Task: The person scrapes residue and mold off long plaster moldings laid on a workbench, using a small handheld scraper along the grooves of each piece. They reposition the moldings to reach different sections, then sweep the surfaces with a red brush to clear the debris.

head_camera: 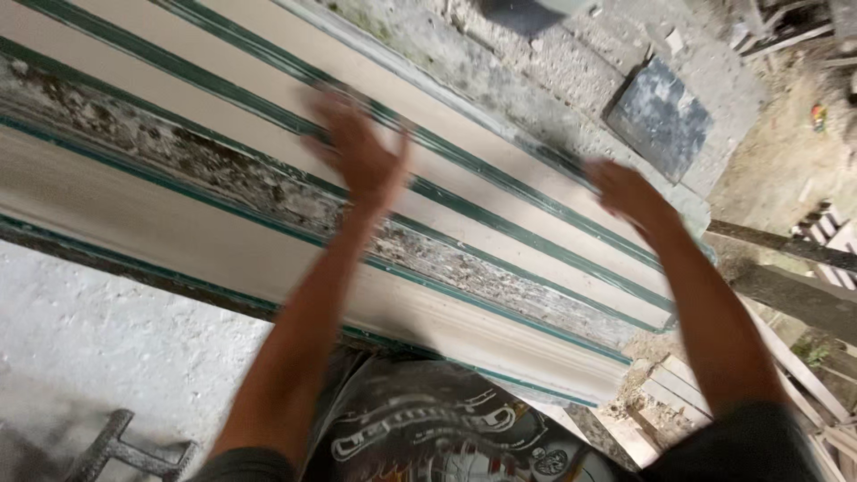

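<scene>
Printed shirt [428, 437] fills the bottom edge. 2 forearms extend upward: left hand [361, 152], blurred, fingers spread and released over green-edged pale boards [178, 205]; right hand [625, 192] flat against them, fingertips indistinct.

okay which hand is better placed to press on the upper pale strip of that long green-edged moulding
Probably the left hand: it is spread open, though blurred, over the upper pale strips of the moulding. The right hand sits farther along, near the moulding's far edge by the rough plaster.
</scene>
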Motion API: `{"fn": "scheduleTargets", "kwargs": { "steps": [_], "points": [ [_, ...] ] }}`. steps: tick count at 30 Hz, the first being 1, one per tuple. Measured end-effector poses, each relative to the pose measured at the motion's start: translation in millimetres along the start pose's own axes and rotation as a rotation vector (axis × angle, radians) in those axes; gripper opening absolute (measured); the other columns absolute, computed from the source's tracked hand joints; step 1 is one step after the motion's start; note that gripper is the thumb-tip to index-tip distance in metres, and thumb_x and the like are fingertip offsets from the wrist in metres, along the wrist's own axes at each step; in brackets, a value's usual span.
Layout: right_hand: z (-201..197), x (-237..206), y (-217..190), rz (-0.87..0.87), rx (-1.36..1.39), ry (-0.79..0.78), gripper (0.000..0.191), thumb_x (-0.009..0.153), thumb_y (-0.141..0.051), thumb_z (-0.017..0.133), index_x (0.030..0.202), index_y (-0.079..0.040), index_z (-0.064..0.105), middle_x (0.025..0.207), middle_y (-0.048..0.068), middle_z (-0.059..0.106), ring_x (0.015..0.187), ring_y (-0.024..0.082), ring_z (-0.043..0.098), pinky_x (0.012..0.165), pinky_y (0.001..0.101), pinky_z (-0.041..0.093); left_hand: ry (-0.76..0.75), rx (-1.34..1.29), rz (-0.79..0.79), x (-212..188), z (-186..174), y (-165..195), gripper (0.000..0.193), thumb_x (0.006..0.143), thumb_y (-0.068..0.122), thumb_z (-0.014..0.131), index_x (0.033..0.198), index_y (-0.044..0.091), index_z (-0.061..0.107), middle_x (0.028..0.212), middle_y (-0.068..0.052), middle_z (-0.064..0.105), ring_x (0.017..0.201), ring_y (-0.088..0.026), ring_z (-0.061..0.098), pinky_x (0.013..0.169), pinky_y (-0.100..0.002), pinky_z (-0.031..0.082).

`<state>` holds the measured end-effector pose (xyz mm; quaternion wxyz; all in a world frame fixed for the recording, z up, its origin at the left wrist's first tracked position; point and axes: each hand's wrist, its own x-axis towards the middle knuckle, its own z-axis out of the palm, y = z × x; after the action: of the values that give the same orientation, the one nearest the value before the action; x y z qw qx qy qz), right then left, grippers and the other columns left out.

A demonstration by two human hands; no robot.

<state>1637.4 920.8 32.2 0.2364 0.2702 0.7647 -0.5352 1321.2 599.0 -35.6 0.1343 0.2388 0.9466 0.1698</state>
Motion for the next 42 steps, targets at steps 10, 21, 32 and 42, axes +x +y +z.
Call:
{"fn": "scheduleTargets", "kwargs": {
  "steps": [10, 21, 32, 42],
  "points": [
    [9, -11, -41, 0.112, -0.886, 0.191, 0.058, 0.100, -0.061, 0.043, 0.144, -0.027, 0.058, 0.105, 0.010, 0.077, 0.084, 0.032, 0.072, 0.069, 0.0474, 0.058, 0.416, 0.186, 0.049, 62, -15, -62, 0.090, 0.113, 0.066, 0.038, 0.169, 0.001, 0.011, 0.171, -0.025, -0.007, 0.161, -0.039, -0.010, 0.130, -0.067, -0.005],
    [44, 136, -135, -0.122, -0.969, 0.066, 0.046, 0.108, -0.055, 0.044, 0.142, -0.029, 0.060, 0.074, 0.011, 0.068, 0.060, 0.031, 0.067, 0.058, 0.0473, 0.054, 0.017, 0.076, -0.122, 65, -48, -50, 0.092, 0.111, 0.070, 0.041, 0.168, 0.003, 0.016, 0.170, -0.031, 0.004, 0.159, -0.045, -0.001, 0.124, -0.072, 0.001],
    [27, 131, -114, 0.096, -0.938, -0.013, 0.053, 0.103, -0.057, 0.043, 0.148, -0.031, 0.055, 0.078, 0.020, 0.072, 0.067, 0.038, 0.071, 0.065, 0.0524, 0.058, 0.282, 0.103, -0.023, 67, -8, -70, 0.090, 0.114, 0.069, 0.049, 0.167, 0.004, 0.016, 0.170, -0.027, 0.004, 0.160, -0.043, -0.001, 0.125, -0.073, 0.002],
    [19, 69, -122, 0.136, -1.002, -0.035, 0.056, 0.102, -0.055, 0.039, 0.156, -0.038, 0.045, 0.071, 0.015, 0.067, 0.063, 0.038, 0.069, 0.056, 0.0539, 0.055, 0.145, 0.112, -0.078, 67, -21, -64, 0.091, 0.114, 0.071, 0.047, 0.167, 0.003, 0.019, 0.169, -0.030, 0.007, 0.158, -0.045, 0.002, 0.123, -0.074, 0.005]
  ]
}}
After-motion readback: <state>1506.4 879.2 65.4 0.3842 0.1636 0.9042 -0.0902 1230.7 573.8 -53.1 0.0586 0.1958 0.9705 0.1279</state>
